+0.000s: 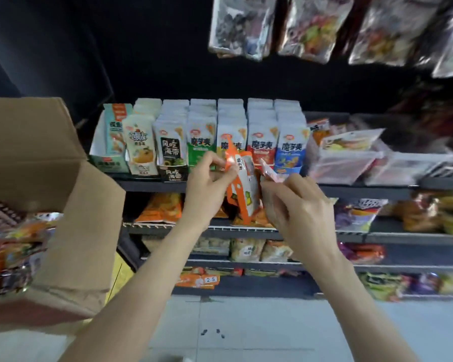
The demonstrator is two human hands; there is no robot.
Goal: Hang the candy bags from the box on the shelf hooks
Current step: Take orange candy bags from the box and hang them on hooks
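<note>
Filling most of the view, a dark metal shelf unit (272,185) is seen in several tiers, its far right end blurred so that the goods there cannot be read. On the top tier, glossy white pouches (230,126) are packed upright in tight rows; printed characters are legible only on the nearest ones. At the left edge a brown cardboard box (71,231) is cut off by the frame, its matte flap raised, and only a smeared patch of the orange candy bags (19,246) inside it can be made out. High at the far right, shiny foil packets (311,30) are seen hanging; their tops are out of frame, so the hooks cannot be seen. A pale tiled floor (246,330) lies nearest.

In front of the top tier, an orange and white bag (242,186) of crinkled plastic is held upright between the two hands. Its upper left edge is pinched by the left hand (207,184) between thumb and curled fingers. The right hand (298,207) is turned with its back to the camera, fingers curled near the bag's right edge; a small pink packet (268,171) shows just above them, but whether it or the bag is gripped is hidden by the knuckles.
</note>
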